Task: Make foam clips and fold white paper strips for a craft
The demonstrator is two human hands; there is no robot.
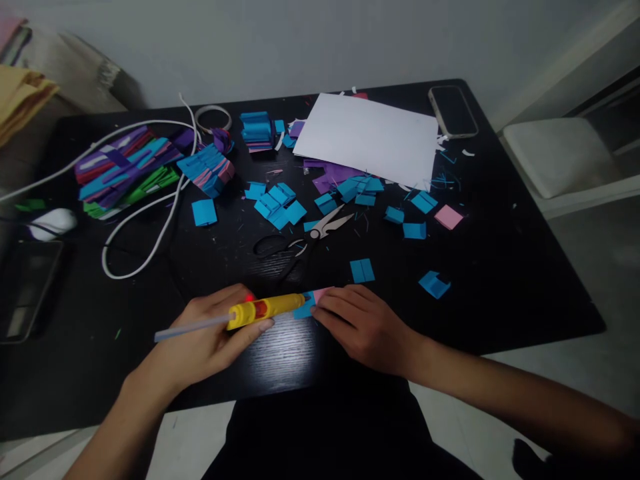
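My left hand [213, 333] is wrapped round a yellow hot glue gun [283, 305], with a long glue stick [193, 328] poking out of its back end. The gun's nozzle points right and meets or hovers just over a small blue piece of paper [303, 311]; I cannot tell which. A pink paper piece [323, 294] lies against the blue one. My right hand [367, 325] pinches these papers at their right side, its fingertips partly covering them. Beyond the hands lie open-bladed scissors [320, 233] with black handles, and a folded blue paper piece [362, 271].
Blue folded pieces [280, 205] are scattered mid-table, with a pink square [449, 217] at right. White sheets [370, 140] cover purple paper at the back. Bundled coloured strips [127, 167] lie left beside a looped white cable [107, 260]. A phone [453, 112] rests at the back right corner.
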